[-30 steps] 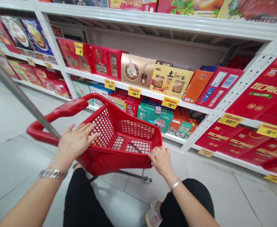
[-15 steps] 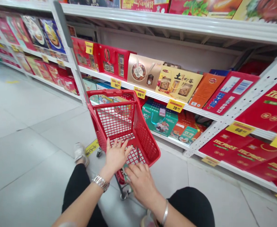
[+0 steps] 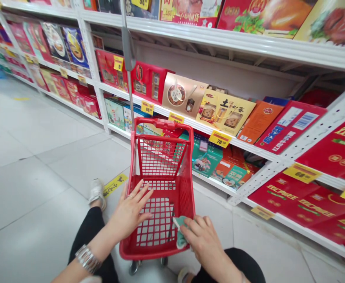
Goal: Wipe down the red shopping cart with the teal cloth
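"Red plastic shopping cart (image 3: 186,196), low in the centre of the frame. Can you read anything around it?"

"A yellow price tag (image 3: 220,138) right of centre says 78. The yellow floor sticker (image 3: 115,184), left of the cart, includes 小心. On the cream-gold gift box (image 3: 223,112) above the 78, a large 土 is clear. Most other lettering is too blurred for me."

"And what is it all made of?"

"The cart is glossy moulded plastic: a narrow basket with rounded rims and a square-holed lattice in its floor and far panel. A small caster (image 3: 134,267) shows under the near end. Behind, the white shelf (image 3: 172,29) has a ridged front edge. The green cloth (image 3: 180,234) looks soft and crumpled, with a pale border."

"Where are the fingers?"

"The left hand (image 3: 129,212) reaches over the basket's left side, its fingers spread and holding nothing; whether it touches the rim, I can't tell. The right hand (image 3: 203,239) is at the near right corner, lower centre-right of the frame, fingers bent over the cloth and gripping it against the rim. So the basket lies between the two hands."

"Anything on the wrists?"

"A metal link watch (image 3: 87,259) on the left, lower left of the frame."
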`<action>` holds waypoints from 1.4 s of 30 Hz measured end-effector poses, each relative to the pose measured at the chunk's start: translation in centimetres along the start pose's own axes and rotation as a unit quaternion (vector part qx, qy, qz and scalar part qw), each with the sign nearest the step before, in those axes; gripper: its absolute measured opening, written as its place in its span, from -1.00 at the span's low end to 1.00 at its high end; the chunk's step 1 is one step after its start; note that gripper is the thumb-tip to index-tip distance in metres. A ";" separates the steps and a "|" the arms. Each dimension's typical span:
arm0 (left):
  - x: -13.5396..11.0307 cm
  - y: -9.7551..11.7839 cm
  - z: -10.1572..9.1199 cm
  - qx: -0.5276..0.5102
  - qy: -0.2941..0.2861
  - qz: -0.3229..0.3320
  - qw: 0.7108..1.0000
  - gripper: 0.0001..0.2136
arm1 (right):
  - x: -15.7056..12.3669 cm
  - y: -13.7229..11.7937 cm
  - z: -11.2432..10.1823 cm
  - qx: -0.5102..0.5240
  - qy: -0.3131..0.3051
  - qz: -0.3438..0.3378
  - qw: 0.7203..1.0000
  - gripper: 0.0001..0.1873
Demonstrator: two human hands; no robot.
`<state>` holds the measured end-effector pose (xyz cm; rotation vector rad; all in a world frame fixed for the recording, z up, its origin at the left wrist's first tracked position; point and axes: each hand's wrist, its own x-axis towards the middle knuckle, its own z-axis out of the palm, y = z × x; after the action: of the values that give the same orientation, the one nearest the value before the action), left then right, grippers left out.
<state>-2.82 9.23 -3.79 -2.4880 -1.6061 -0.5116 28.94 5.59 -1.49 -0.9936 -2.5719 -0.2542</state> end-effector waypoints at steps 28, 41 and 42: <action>-0.1 -7.1 -2.1 0.033 0.010 -0.101 0.994 -0.46 | 13.8 9.6 -0.3 -0.093 -0.077 0.180 0.976 -0.82; -1.9 1.6 -0.7 -0.013 0.025 -0.195 0.980 -0.43 | 8.3 -1.3 0.7 -0.046 0.065 0.000 0.997 -0.72; -1.7 0.6 -0.7 -0.004 0.036 -0.190 0.981 -0.44 | 7.7 -0.9 0.2 -0.057 0.074 -0.013 0.996 -0.70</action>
<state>-3.06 7.31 -3.72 -2.1425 -2.0604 -0.6438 22.98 9.68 1.37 -0.9433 -2.4599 -0.4679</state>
